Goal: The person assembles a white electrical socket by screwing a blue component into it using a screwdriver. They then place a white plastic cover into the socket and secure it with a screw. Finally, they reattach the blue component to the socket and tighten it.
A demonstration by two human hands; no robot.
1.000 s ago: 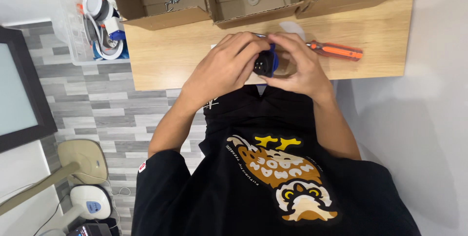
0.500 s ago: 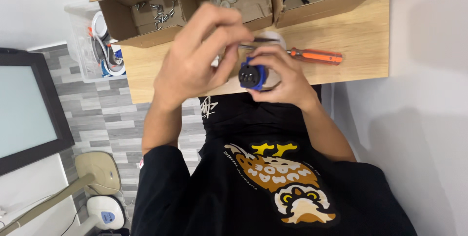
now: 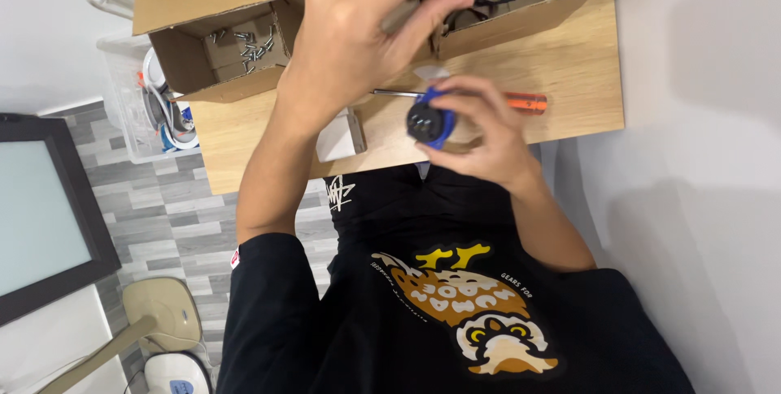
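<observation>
Left hand (image 3: 358, 44) gone from part (image 3: 429, 122) since a second ago, now over boxes (image 3: 236, 44), fingers pinching something small. We note right hand (image 3: 480, 137) alone gripping part above tabletop (image 3: 569, 76).

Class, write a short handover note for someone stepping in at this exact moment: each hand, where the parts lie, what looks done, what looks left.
Left hand: raised over the cardboard boxes, fingertips pinching a small grey piece.
Right hand: grip on a small round blue-and-black part, held above the table edge.
Orange-handled screwdriver lies on the wooden table behind the right hand; nobody holds it.
Screws sit in the left box.
Done: part picked up.
Left: grey piece not yet on the part, by the look of it.
</observation>
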